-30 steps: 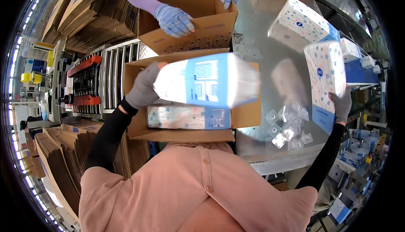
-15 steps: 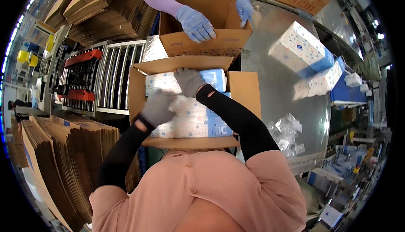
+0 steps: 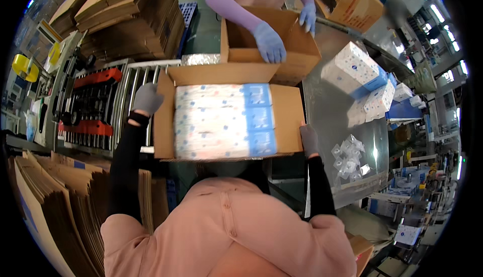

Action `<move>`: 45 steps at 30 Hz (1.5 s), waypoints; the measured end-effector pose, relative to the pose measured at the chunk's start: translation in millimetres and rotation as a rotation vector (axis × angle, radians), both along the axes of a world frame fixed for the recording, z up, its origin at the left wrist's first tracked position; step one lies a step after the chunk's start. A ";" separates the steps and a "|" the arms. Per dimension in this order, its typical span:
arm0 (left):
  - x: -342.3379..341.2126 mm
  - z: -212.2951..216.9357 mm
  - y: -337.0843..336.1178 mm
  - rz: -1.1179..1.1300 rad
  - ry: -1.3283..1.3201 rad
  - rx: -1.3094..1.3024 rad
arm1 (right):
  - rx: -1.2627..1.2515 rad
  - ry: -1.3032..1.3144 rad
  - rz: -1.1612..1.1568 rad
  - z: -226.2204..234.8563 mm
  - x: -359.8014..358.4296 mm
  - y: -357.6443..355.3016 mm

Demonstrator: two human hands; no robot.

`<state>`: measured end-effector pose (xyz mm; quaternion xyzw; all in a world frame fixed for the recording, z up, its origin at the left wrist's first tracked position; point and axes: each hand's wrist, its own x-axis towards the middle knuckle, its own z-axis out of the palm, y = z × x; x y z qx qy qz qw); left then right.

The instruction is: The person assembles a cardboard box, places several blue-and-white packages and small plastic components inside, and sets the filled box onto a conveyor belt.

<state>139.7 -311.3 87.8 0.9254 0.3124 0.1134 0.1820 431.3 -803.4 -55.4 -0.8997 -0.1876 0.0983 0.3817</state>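
Note:
An open cardboard box (image 3: 288,111) lies in front of me, filled with white and blue soft packs (image 3: 221,121) laid side by side. My left hand (image 3: 147,98), in a grey glove, grips the box's left flap. My right hand (image 3: 309,139), also grey-gloved, presses against the box's right side near its lower corner. Both arms wear black sleeves.
Across from me another person's blue-gloved hands (image 3: 269,43) hold a second open carton (image 3: 297,58). More white and blue packs (image 3: 354,70) sit on the metal table (image 3: 327,111) at right, with small clear bags (image 3: 349,156). A roller conveyor (image 3: 126,90) and flat cardboard stacks (image 3: 126,10) lie left.
My hands left the packs inside the box and moved out to its two sides. The box now sits full, with packs lying flat.

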 end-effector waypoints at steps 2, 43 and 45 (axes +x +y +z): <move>-30.5 -6.2 26.9 0.084 0.058 0.159 | 0.306 0.134 0.140 75.6 -39.1 52.7; -121.6 -83.0 244.1 0.520 0.219 0.327 | 0.473 0.380 0.187 19.0 -281.9 503.3; -136.4 -79.7 285.0 0.566 0.286 0.360 | 0.297 0.154 0.309 -8.1 -267.0 558.1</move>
